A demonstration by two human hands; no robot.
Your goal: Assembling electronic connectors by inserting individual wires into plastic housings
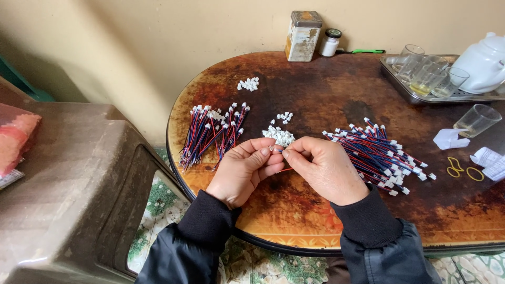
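Note:
My left hand [243,169] and my right hand [325,169] meet over the brown table [326,94], fingertips pinched together on a small white plastic connector [277,149] and a thin red wire [285,170]. Just beyond my fingers lies a little heap of white connectors [279,135]. A bundle of red and blue wires with white ends [210,134] lies to the left. A larger loose pile of the same wires [381,155] spreads to the right of my right hand.
More white connectors [249,83] sit farther back. A rusty tin [303,36] and a small jar [330,42] stand by the wall. A metal tray [400,84] holds glasses and a white teapot [484,60]. A glass [476,120], paper scraps and yellow rubber bands [463,169] lie right. A plastic stool [68,189] stands left.

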